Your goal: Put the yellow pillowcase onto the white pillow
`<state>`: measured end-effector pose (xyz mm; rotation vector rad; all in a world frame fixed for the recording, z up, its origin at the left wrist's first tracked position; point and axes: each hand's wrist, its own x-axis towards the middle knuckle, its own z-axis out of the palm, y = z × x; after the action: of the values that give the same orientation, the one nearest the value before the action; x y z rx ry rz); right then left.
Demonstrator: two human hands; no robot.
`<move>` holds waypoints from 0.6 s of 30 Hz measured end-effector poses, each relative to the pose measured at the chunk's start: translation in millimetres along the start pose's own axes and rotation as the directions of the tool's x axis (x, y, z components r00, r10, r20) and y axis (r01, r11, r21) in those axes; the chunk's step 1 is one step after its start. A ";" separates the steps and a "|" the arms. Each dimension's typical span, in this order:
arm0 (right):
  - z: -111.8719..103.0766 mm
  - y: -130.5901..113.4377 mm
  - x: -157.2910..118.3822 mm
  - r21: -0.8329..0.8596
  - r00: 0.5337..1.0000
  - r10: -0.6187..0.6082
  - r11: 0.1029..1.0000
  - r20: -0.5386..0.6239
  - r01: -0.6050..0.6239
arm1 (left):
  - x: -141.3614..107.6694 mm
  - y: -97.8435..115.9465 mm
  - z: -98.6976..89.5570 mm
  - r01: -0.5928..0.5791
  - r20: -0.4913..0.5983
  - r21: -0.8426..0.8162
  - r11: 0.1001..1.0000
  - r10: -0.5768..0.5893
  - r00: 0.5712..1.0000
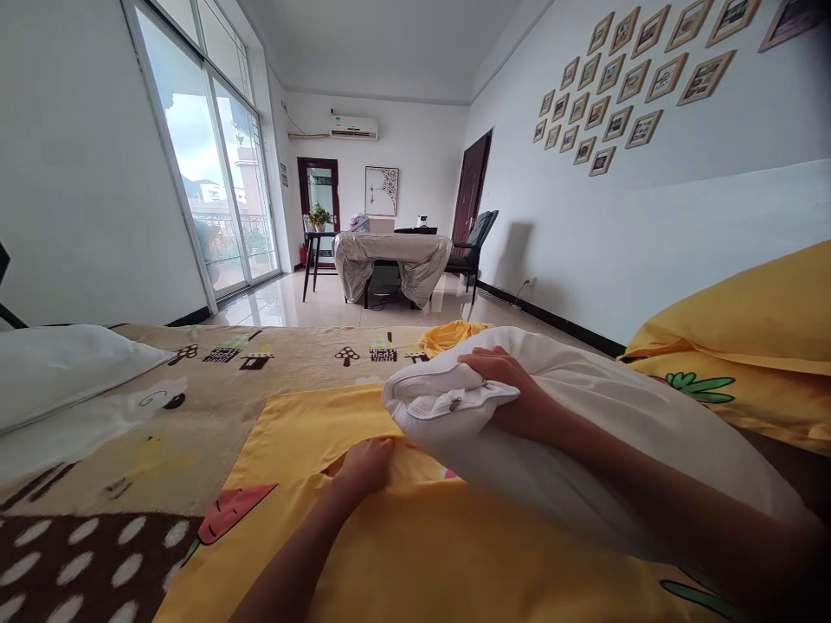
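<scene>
A white pillow (pixel 584 389) with a zipper on its near end lies slanted across the right half of the bed. My right hand (pixel 503 381) is closed around that zippered end and bunches it up. Below and to the left, my left hand (pixel 367 467) grips the edge of a yellow pillowcase (pixel 305 424) at its opening. The case lies spread on the bed, with a printed red carrot (pixel 234 512) near its left side. The pillow's end is just above the opening, and my left fingertips are partly hidden in the cloth.
A beige patterned blanket (pixel 312 356) covers the bed. Another white pillow (pixel 65 368) lies at the left, and a yellow pillow (pixel 746 320) at the right. Crumpled yellow cloth (pixel 454 336) sits behind the held pillow. Beyond the bed stand a covered table (pixel 393 247) and a chair (pixel 477 247).
</scene>
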<state>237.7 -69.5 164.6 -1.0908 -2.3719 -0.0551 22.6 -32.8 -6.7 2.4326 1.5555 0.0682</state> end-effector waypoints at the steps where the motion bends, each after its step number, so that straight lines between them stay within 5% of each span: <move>1: 1.3 0.6 0.0 0.010 1.000 -0.004 1.000 0.004 0.004 | 0.9 0.2 -0.4 0.025 -0.016 0.006 1.000 -0.025 1.000; 11: 0.5 0.8 -3.3 0.048 1.000 -0.015 0.999 -0.002 0.015 | 2.7 5.7 -0.3 0.004 -0.070 -0.031 1.000 -0.006 0.998; 18: 7.4 -2.3 -3.2 0.040 0.999 -0.014 0.999 0.048 0.012 | 7.9 1.0 -0.7 0.097 -0.072 -0.010 0.995 -0.098 0.993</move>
<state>234.4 -71.5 157.1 -1.0698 -2.4125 0.0137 26.7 -26.0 -6.6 2.3700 1.7002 0.1444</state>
